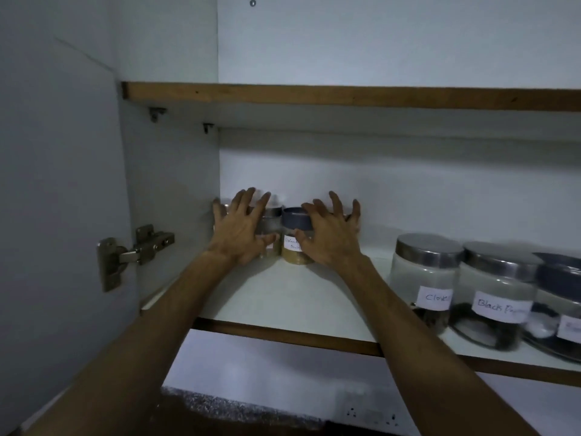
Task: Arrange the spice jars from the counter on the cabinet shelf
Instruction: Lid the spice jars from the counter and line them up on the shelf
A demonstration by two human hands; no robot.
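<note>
At the back left corner of the cabinet shelf [283, 297], both hands reach in over a small cluster of spice jars. Left hand [240, 236] is spread, fingers straight and fanned, lying against a steel-lidded jar [271, 220] whose body it mostly hides. Right hand [330, 237] is likewise spread, fingers loosely arched over the right side of the blue-lidded jar [295, 236], thumb near its label. Neither hand appears to clamp a jar; contact looks like pressing or steadying, though the far fingers are blurred.

Both jars stand upright, long axis vertical, touching or nearly so, between the two palms. Blue-lidded jar lies just left of the right palm; steel-lidded jar just right of the left palm and slightly farther back.

Left of the left hand the cabinet side wall [176, 190] stands close, limiting travel that way. Behind the fingertips is the back wall. Well to the right of the right hand stand the cloves jar [424, 278], the black pepper jar [493, 294] and a third jar [559, 303] at the shelf front, apart from the cluster.

Judgement: next adjustment is best made rightward or forward.
</note>
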